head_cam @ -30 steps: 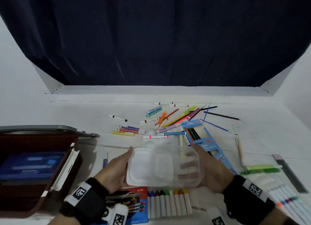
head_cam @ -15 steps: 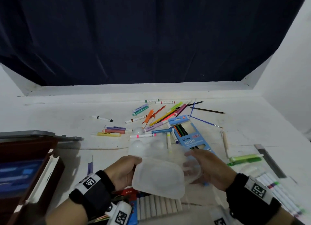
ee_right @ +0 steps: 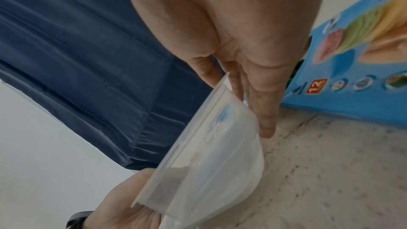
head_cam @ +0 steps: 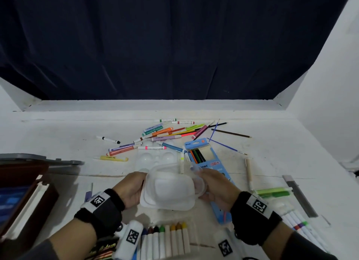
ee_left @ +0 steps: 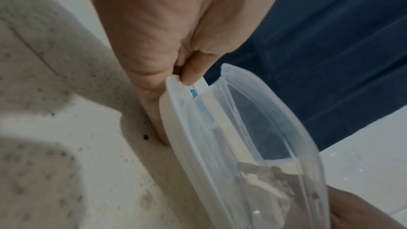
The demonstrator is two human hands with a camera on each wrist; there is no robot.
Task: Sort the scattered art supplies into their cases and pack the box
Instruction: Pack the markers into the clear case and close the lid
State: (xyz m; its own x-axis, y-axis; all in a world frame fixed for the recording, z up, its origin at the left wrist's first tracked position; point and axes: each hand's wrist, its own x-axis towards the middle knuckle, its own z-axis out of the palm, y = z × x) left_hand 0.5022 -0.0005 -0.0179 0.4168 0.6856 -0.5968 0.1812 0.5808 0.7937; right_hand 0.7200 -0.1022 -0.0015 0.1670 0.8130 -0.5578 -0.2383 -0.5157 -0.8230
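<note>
Holding the clear plastic container (head_cam: pixel 171 191) between both hands, we had it lifted and tilted above the white table (head_cam: pixel 58 139), just in front of the row of oil pastels (head_cam: pixel 167 238). Our left hand (head_cam: pixel 132 189) pinched the near-left rim, thumb on top and fingers curled underneath, as the left wrist view showed. Our right hand (head_cam: pixel 215 185) gripped the opposite edge, fingers lying along the container's wall with the thumb over the rim. Behind our right hand lay the blue pencil box (head_cam: pixel 204 156), flat on the table. Farther back sat the scattered markers and pencils (head_cam: pixel 165 135) in a loose heap, with a white paint palette (head_cam: pixel 155 158) just in front of them. At the far left, the open brown case (head_cam: pixel 23 197) stood with its lid up.
</note>
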